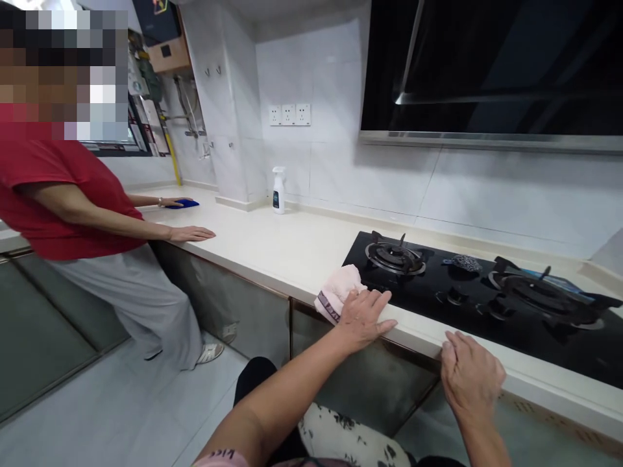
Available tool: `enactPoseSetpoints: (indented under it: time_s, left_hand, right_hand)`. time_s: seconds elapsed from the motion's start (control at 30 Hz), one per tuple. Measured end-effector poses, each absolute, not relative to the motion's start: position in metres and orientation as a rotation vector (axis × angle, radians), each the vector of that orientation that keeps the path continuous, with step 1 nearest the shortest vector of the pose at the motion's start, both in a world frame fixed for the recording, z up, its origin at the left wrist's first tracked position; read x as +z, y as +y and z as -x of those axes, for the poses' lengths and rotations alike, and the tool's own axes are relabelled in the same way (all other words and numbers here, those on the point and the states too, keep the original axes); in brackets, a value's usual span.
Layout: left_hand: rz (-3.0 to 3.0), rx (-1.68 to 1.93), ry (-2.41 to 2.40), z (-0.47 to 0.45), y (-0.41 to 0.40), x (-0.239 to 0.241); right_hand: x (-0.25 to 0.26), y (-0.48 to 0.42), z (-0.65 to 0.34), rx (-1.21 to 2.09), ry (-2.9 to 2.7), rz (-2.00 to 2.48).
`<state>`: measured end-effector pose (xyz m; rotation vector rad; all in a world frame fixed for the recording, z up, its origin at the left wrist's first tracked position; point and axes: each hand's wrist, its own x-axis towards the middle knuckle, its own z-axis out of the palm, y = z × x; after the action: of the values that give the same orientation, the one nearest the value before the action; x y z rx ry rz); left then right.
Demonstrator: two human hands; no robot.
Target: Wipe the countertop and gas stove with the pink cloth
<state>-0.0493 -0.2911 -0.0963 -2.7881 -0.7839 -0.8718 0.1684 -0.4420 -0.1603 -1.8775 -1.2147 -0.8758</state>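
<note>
My left hand (364, 316) lies flat, fingers spread, on the front edge of the pale countertop (272, 246), pressing on a pink cloth (337, 292) bunched beside the black gas hob (487, 298). My right hand (470, 375) rests on the counter's front edge, to the right, in front of the hob, fingers curled over the rim and holding nothing I can see.
A person in a red top (58, 188) stands at the left, one hand flat on the counter, the other on a blue cloth (182, 203). A white spray bottle (278, 191) stands by the wall. A range hood (491, 71) hangs above the hob's two burners.
</note>
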Motion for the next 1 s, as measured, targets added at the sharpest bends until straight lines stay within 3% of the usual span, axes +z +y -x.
enactPoseSetpoints:
  time_s: [0.23,0.4,0.57,0.77,1.0]
  left_hand:
    - [2.497,-1.077,-1.226,0.136,-0.227,-0.096]
    - [2.209,-1.025,-1.632,0.228,-0.181,-0.085]
    - [2.125,-1.021,-1.74,0.273,-0.163,-0.074]
    - [2.142,-0.969,-1.729,0.225,-0.184,-0.068]
    - [2.587,-0.932,-1.195,0.092,-0.286,-0.088]
  right_hand:
    - [-0.16,-0.447,-0.172,-0.917,-1.306,1.859]
    - [-0.163,-0.443,-0.174,-0.998,-1.329,1.819]
    - [-0.166,-0.44,-0.173,-1.055,-1.285,1.786]
    - [-0.168,-0.432,-0.172,-1.067,-1.175,1.771]
    - [-0.173,-0.426,-0.176,-1.158,-1.118,1.738]
